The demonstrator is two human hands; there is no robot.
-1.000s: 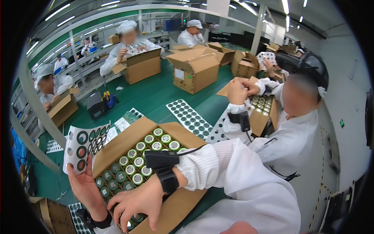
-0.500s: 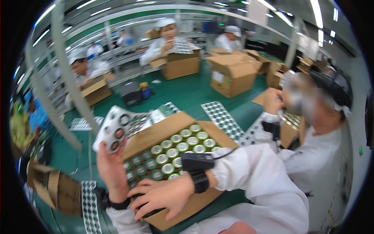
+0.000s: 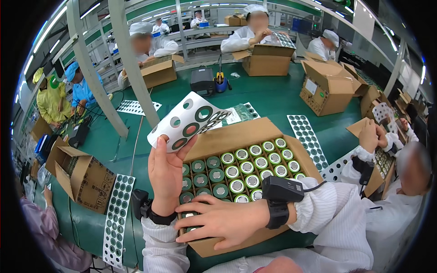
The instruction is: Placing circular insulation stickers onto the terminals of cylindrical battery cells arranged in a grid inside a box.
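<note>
My left hand pinches a curled white sheet of dark green ring stickers, holding it up over the left end of an open carton. Cylindrical battery cells stand upright in the carton's cardboard dividers. Toward the left, cell tops carry dark green rings; farther right the tops are bare metal with bright green rims. Across the near left corner lies my right hand, palm down with fingers spread over the cells. What is beneath its palm is hidden.
Ring-sticker sheets lie on the green table left and beyond the carton. Another open carton stands at left, near a grey post. More cartons stand far right. Co-workers sit around; one's hands work close at right.
The view has swung so that the surroundings sit farther right in it. My left hand still holds the sticker sheet, and my right hand stays over the carton's near left corner.
</note>
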